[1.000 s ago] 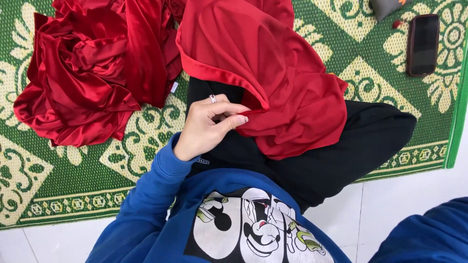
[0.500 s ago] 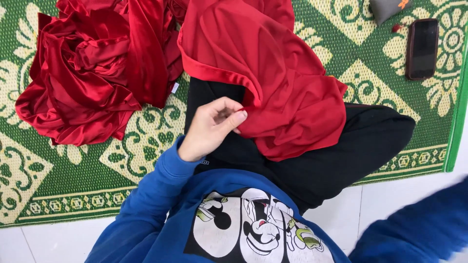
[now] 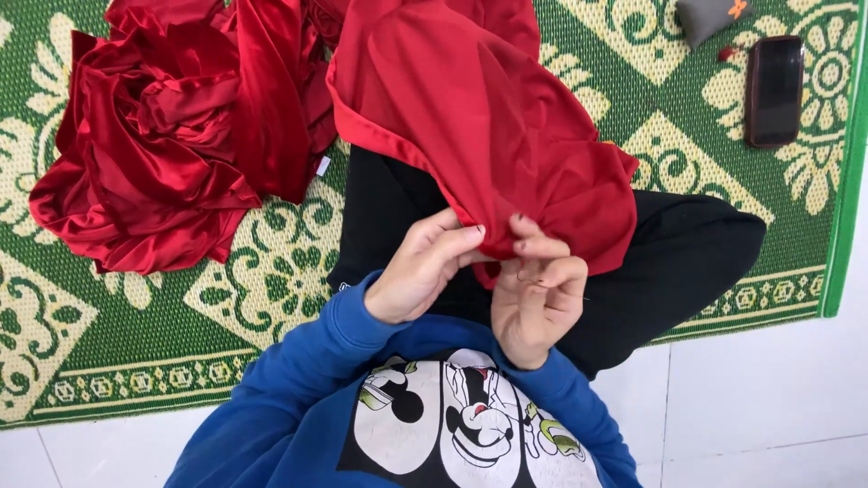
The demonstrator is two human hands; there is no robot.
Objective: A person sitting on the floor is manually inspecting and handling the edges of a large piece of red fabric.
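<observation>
Now both hands are at the cloth, where half a second back only one was. The left hand (image 3: 423, 267) sits much where it was, over the black-trousered lap (image 3: 669, 262), its thumb and fingers pinched on the lower edge of the red fabric piece (image 3: 488, 136) draped across the knees. The right hand (image 3: 535, 294), earlier just a blue sleeve blurring in from the lower corner, has come up beside it and is closed on the same hem, fingertips curled in close against those of the left. A thin dark line pokes out beside its fingers; whether that is a needle or a thread I cannot tell.

The fabric piece itself hangs from the top of the view down to the hands, its corner bunched between them. To the left, a crumpled heap of red satin (image 3: 172, 145) lies on the green patterned mat (image 3: 271, 298), unmoved. A dark phone (image 3: 774, 90) rests near the mat's right edge, with a small grey pouch (image 3: 712, 16) just above it.
</observation>
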